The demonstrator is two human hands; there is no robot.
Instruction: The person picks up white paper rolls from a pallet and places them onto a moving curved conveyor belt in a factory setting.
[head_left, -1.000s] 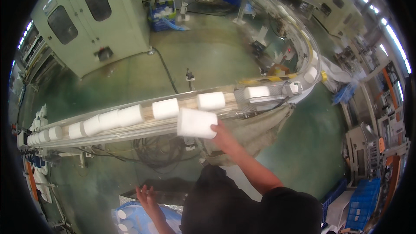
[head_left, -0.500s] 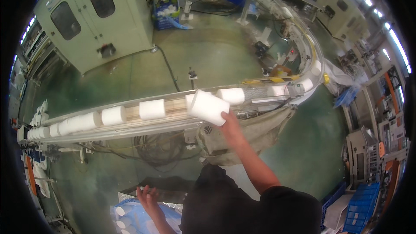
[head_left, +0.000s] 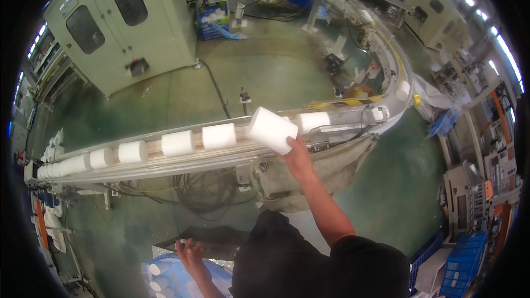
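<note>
My right hand [head_left: 299,159] grips a thick white paper roll [head_left: 273,130] by its lower right end. It is tilted, held over the conveyor [head_left: 243,151], and partly covers another roll behind it. A row of similar white rolls [head_left: 178,143] lies on the belt to the left, packed closer toward the far left end. One more roll [head_left: 313,122] lies just right of the held one. Low in the view, my left hand [head_left: 192,258] is raised with fingers apart and half curled. Beneath it is a blue plastic bag [head_left: 176,273] with white round ends of rolls showing.
The conveyor curves away at the right past a yellow-black striped strip [head_left: 353,101]. A beige cloth [head_left: 309,179] hangs below its near side, beside coiled cables [head_left: 201,190]. A large pale green cabinet [head_left: 124,33] stands at the back left. Blue crates [head_left: 462,262] sit at the lower right.
The held roll has shifted slightly right and upward with my right hand. Rolls along the belt stand at different spots. My left hand has barely moved.
</note>
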